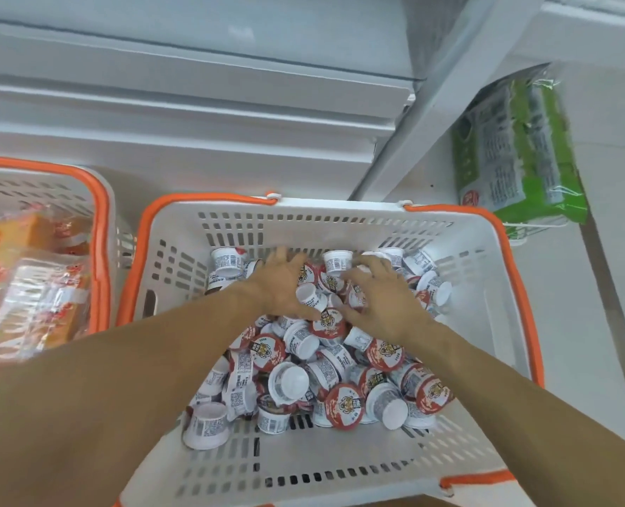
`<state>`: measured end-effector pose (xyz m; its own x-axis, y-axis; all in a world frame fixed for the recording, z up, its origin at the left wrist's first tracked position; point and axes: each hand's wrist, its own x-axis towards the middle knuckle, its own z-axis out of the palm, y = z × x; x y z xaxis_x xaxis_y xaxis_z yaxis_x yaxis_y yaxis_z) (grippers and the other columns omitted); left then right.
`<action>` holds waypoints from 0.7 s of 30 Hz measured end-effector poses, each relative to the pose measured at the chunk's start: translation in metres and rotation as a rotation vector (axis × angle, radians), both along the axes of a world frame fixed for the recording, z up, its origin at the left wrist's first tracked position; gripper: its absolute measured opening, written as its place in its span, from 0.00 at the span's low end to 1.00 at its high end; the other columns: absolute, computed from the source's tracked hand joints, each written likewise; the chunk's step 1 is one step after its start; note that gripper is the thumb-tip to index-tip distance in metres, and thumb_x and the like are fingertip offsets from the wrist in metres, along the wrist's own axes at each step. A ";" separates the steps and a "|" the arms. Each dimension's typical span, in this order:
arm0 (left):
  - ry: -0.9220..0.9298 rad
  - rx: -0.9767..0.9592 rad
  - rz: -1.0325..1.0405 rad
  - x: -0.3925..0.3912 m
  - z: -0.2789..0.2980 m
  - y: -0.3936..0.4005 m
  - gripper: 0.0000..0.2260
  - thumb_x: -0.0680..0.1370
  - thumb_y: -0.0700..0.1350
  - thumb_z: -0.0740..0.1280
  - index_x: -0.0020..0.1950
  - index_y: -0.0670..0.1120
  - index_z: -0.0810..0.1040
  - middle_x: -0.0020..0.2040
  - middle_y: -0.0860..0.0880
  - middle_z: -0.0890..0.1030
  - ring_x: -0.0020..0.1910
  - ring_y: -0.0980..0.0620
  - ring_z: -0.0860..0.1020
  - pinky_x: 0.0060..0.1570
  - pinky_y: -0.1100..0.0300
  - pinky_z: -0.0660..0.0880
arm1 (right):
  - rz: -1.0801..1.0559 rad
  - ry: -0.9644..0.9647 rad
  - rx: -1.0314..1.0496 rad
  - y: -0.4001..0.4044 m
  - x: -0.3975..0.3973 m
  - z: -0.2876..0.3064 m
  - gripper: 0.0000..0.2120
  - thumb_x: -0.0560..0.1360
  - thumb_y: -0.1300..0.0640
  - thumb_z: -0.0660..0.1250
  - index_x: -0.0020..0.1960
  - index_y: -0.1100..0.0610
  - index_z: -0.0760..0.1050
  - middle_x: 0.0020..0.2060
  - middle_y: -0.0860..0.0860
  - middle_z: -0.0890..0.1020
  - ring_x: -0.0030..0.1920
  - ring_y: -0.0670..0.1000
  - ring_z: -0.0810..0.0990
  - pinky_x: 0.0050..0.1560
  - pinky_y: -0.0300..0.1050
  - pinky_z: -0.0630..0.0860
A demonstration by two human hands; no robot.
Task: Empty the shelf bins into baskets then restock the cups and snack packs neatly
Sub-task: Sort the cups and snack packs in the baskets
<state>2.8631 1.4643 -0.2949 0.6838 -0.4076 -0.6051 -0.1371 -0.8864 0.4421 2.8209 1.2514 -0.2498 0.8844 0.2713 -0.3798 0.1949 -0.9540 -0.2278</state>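
A white basket with orange rim [461, 272] stands on the floor in front of me and holds several small white cups with red tiger lids [267, 351], piled loosely. Both my hands reach into its far half. My left hand [280, 283] lies palm down on the pile with its fingers spread. My right hand [380, 296] hovers beside it, fingers bent and spread over the cups, touching them. One cup [309, 296] lies between the two thumbs. A second basket [100, 214] at the left holds orange snack packs [40, 287].
White shelf boards [194, 104] rise just beyond the baskets. A green multi-pack [516, 148] leans in a wire rack at the right, next to a white upright post [432, 115]. Pale floor tiles lie to the right of the basket.
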 end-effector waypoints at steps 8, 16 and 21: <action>-0.138 -0.124 -0.043 -0.013 0.009 0.012 0.25 0.69 0.58 0.76 0.56 0.52 0.66 0.58 0.52 0.70 0.57 0.49 0.71 0.59 0.54 0.69 | -0.354 0.121 -0.148 -0.005 0.000 0.004 0.53 0.66 0.24 0.66 0.81 0.41 0.45 0.79 0.59 0.55 0.78 0.65 0.53 0.73 0.63 0.60; -0.035 0.019 -0.079 -0.024 0.037 0.067 0.39 0.75 0.61 0.70 0.79 0.52 0.55 0.76 0.43 0.65 0.72 0.42 0.67 0.72 0.44 0.67 | -0.671 0.325 0.328 0.012 -0.005 -0.012 0.58 0.56 0.28 0.77 0.79 0.40 0.55 0.74 0.55 0.68 0.72 0.60 0.70 0.72 0.58 0.69; 0.027 -0.075 0.121 -0.047 0.052 0.079 0.32 0.79 0.56 0.68 0.79 0.51 0.59 0.77 0.45 0.65 0.72 0.46 0.68 0.70 0.53 0.66 | -0.596 0.482 0.352 0.018 -0.009 0.004 0.55 0.63 0.34 0.78 0.80 0.39 0.49 0.74 0.52 0.71 0.72 0.57 0.70 0.71 0.50 0.68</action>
<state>2.8160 1.5435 -0.2429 0.7147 -0.3676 -0.5950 -0.0181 -0.8602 0.5097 2.8114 1.2695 -0.2460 0.6800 -0.0160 -0.7330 -0.5136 -0.7239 -0.4607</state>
